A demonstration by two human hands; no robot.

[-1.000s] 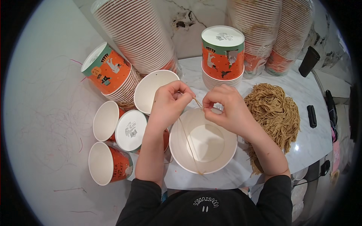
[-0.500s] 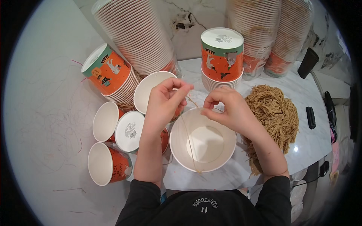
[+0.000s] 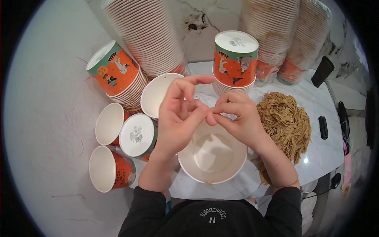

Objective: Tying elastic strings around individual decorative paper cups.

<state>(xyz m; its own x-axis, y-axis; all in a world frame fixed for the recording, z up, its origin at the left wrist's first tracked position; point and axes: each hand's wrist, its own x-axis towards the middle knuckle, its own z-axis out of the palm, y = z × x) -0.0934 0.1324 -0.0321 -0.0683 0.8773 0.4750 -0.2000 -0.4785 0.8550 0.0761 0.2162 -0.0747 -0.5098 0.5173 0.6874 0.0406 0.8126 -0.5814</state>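
Left hand [image 3: 179, 118] has moved in toward the right hand [image 3: 239, 120]; fingertips that were apart half a second ago now meet over the open white tub [image 3: 229, 158]. That tub sits mouth up by the near edge of the marble table [image 3: 189, 191]. A bit of tan string [image 3: 210, 183] shows at its near rim; rest of the strand can't be traced. Grip: left index stretched out toward the far edge, left thumb against the right fingertips, right fingers bunched; can't tell whether either pinch has string in it, contact is hidden. Tan yarn pile [image 3: 284, 126] lies just right of the tub, small black object [image 3: 323, 127] beyond it near the right edge, black cup [image 3: 323, 72] at the far right corner. Upside-down orange stack [image 3: 236, 67] stands toward the far edge, wrapped stacks [image 3: 272, 35] behind it to the right. Left side: upside-down single tub [image 3: 136, 134] between two tilted open tubs [image 3: 103, 169], another open tub [image 3: 162, 94] behind, leaning orange stack [image 3: 114, 75] beside that, tall wrapped stack [image 3: 144, 35] at the back.
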